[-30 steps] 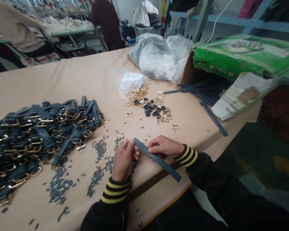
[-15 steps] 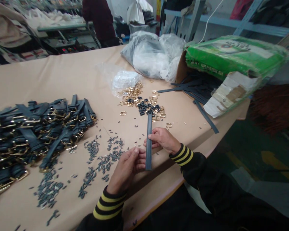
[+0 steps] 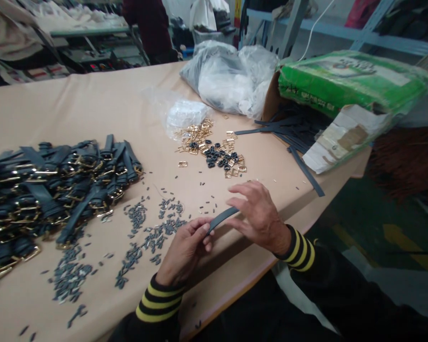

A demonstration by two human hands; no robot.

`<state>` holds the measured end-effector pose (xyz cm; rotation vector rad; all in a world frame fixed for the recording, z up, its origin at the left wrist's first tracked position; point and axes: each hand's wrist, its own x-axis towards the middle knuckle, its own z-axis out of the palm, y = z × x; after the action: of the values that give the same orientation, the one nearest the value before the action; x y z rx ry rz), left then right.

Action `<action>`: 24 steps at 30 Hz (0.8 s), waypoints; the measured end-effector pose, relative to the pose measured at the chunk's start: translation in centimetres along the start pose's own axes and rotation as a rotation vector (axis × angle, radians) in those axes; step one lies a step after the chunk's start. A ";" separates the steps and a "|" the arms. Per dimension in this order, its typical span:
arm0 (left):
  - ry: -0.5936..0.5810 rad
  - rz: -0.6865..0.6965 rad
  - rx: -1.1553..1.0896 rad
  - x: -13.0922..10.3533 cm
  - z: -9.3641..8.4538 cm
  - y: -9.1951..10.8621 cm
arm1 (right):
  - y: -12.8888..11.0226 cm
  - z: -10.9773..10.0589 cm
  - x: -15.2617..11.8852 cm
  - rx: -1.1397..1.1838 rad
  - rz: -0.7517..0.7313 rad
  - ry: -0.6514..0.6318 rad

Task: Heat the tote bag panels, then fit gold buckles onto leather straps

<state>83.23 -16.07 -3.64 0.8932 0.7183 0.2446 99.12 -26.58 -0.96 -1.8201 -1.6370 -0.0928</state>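
A narrow dark blue strap is pinched at its near end between the thumb and fingers of my left hand. It slants up to the right with a slight bend. My right hand is around the strap's far end, thumb and fingers apart; whether it touches the strap is hard to tell. Beyond my hands lie small dark loops among gold buckles. Many small dark cut pieces are scattered left of my left hand.
Straps with gold buckles are heaped at the left. A green box at the right has loose dark straps at its opening. Clear plastic bags stand at the back of the table. A person is behind it.
The strap has gone from nearly upright to slanting and bent. My right hand has let go its pinch and spread its fingers, shifting right. My left hand now grips the near end.
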 end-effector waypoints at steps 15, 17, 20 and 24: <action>0.101 0.047 0.062 0.6 -0.4 0.1 | 1.7 3.9 0.8 1.108 0.645 -0.669; 0.095 0.044 0.049 0.7 -0.3 0.4 | 1.8 4.1 0.9 1.155 0.628 -0.659; 0.093 0.034 0.043 0.7 -0.3 0.5 | 1.9 4.4 1.0 1.219 0.630 -0.660; 0.098 0.032 0.084 0.8 -0.4 0.3 | 1.7 4.7 1.0 1.305 0.661 -0.643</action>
<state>83.63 -15.21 -3.93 0.9785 0.8106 0.2903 99.14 -23.27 -4.79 -1.1871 -0.8556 1.5773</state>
